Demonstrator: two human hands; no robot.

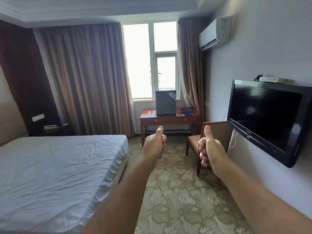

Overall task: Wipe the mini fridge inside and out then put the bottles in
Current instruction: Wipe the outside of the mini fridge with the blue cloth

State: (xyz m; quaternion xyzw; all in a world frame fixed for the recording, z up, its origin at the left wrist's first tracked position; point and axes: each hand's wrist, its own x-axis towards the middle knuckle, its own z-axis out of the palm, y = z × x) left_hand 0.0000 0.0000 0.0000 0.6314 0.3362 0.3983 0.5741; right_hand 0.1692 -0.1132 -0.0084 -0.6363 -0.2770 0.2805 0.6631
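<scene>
Dark mini fridge (166,102) sits far off on the desk (190,119), bottles (151,112) just left of it; my left grip (154,143) and right grip (210,149) are empty fists, thumbs up.

We can barely make out the bottles (151,112) beside the mini fridge (165,102), the blue tangle (187,112) on the desk (170,119) is too small to name, and our right hand (210,149) hides part of the chair (219,131).
</scene>
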